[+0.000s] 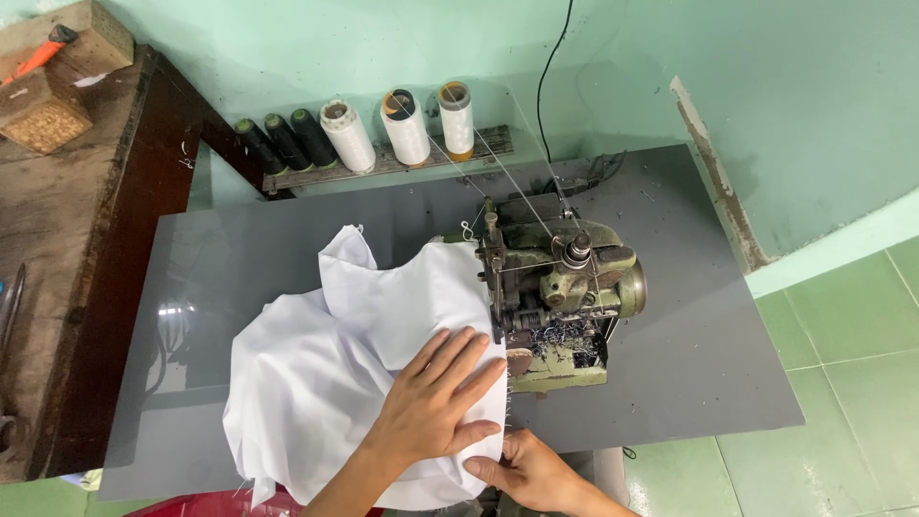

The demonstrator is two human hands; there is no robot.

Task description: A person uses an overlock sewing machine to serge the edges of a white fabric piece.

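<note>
A loose piece of white woven fabric (316, 383) is lying bunched on the grey, glossy rectangular tabletop (689, 373), spreading from the tabletop's middle down to its near edge and reaching a little past that edge. The left hand (436, 397) is lying flat on top of the fabric, palm down and fingers spread, pointing toward the machine; it is pressing rather than gripping. The right hand (526, 471) is sitting at the near edge of the tabletop, just beside the left hand, with thumb and fingers pinching the fabric's lower right corner. The fabric's right border is touching the left side of an old olive-green metal overlock sewing machine (560, 306), which is standing near the middle of the tabletop, slightly toward the right. Thin white threads are running from the machine's top up to a grey rail at the far edge, where three white thread cones (407, 129) are standing beside three dark green thread spools (285, 142). A black cable (550, 67) is hanging down the pale green wall behind. A dark brown wooden bench (67, 268) is standing against the tabletop's left edge, bearing wooden blocks (43, 110) at its far end.
</note>
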